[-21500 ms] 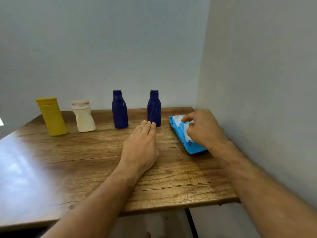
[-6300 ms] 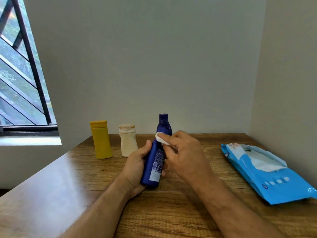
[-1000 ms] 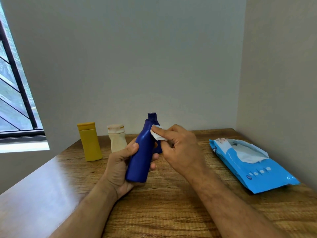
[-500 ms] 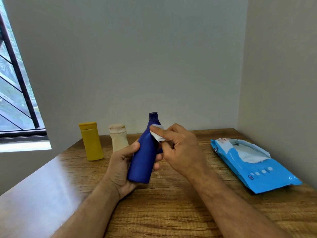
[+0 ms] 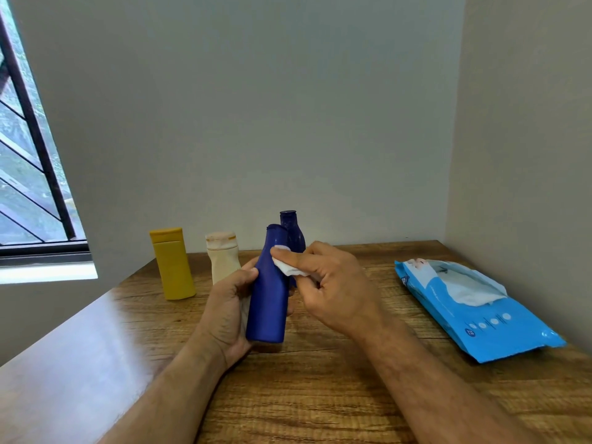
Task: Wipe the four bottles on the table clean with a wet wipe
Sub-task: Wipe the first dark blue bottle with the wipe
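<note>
You are at a wooden desk point(image 5: 320, 395) pushed into a corner of plain grey walls, with a barred window point(image 5: 28, 174) off to the left.

Over the middle of the desk, your left hand point(image 5: 229, 310) is wrapped around the lower body of a blue bottle point(image 5: 269, 293), thumb on the near side and fingers curled behind. The bottle's long axis runs nearly upright, its neck tipped slightly away from you and to the right, its base low in your palm, close over the desk. Your right hand point(image 5: 333, 288) comes in from the right and pinches a folded wet wipe point(image 5: 286, 265) between thumb and fingers, pressing it against the bottle's shoulder just below the neck. So the wipe sits high on the bottle, and most of the body below it lies toward you and downward from your right hand. I judge the coming stroke has to travel down that axis, or the left hand must turn the bottle.

Just behind, partly hidden, a second blue bottle point(image 5: 293, 230) stands near the back edge. To its left along that edge stand a cream bottle point(image 5: 222, 257) and then a yellow bottle point(image 5: 171, 262). The blue wipe pack point(image 5: 480, 318) lies by the right edge, flap open, nearer your right hand.
</note>
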A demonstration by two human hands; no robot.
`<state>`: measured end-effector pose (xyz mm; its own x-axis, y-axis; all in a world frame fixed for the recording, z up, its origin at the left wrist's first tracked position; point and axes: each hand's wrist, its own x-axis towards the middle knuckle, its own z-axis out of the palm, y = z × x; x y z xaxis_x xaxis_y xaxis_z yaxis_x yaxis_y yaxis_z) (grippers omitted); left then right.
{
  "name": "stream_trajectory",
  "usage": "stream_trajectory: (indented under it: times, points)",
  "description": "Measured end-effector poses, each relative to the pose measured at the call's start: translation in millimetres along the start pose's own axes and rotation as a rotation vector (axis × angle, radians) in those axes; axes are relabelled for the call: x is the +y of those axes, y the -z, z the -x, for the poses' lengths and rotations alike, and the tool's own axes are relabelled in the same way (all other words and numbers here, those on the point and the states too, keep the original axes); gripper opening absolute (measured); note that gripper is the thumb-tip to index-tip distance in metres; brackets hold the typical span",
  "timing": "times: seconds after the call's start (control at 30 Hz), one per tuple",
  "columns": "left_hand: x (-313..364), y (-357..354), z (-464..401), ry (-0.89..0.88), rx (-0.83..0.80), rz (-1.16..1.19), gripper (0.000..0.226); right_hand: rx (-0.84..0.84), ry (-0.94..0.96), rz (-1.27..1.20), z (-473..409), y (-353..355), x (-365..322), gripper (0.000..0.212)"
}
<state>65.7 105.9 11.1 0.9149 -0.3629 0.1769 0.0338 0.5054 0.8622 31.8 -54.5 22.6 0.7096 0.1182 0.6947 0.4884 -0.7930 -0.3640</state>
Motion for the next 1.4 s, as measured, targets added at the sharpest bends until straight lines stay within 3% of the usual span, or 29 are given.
stream_trajectory:
  times: [0.17, 0.4, 0.67, 0.8, 0.93, 1.03, 1.13, 1.23, 1.3, 1.4]
  points:
    - [-2.8, 3.9, -4.4, -0.027, 0.057, -0.074, 0.032, -0.109, 0.033, 0.018, 0.1, -3.7, 0.5, 0.042]
    - [-3.1, 0.2, 1.0, 0.06, -0.038, -0.201, 0.033, 0.06, -0.104, 0.005, -2.9, 0.5, 1.9, 0.044]
    - [-4.9, 7.6, -4.3, 0.098, -0.023, -0.105, 0.064, -0.238, -0.079, -0.184, -0.7, -2.8, -7.9, 0.04]
    - [-5.1, 8.4, -4.8, 0.128, -0.12, -0.097, 0.067, -0.152, -0.124, -0.239, -0.1, -3.1, -7.0, 0.041]
    - [-7.0, 9.8, -7.6, 0.123, -0.1, -0.073, 0.07, -0.046, -0.189, -0.294, -0.9, -0.6, -6.7, 0.037]
    - [-6.2, 9.9, -7.7, 0.112, -0.079, -0.057, 0.064, -0.081, -0.188, -0.286, 0.0, -1.2, -12.4, 0.022]
    - [-3.7, 4.8, -5.9, 0.108, 0.002, 0.009, 0.047, -0.166, -0.194, -0.384, 1.5, -2.7, -16.2, 0.017]
    - [-0.4, 4.1, -8.0, 0.071, 0.062, 0.068, 0.046, -0.285, -0.178, -0.398, 1.6, -4.3, -16.7, 0.019]
    - [-0.9, 5.2, -9.3, 0.075, 0.082, 0.07, 0.041, -0.26, -0.179, -0.366, 1.5, -4.6, -16.3, 0.021]
    - [-3.0, 3.9, -8.2, 0.096, 0.065, -0.014, 0.035, -0.091, -0.228, -0.339, 1.0, -4.0, -14.1, 0.022]
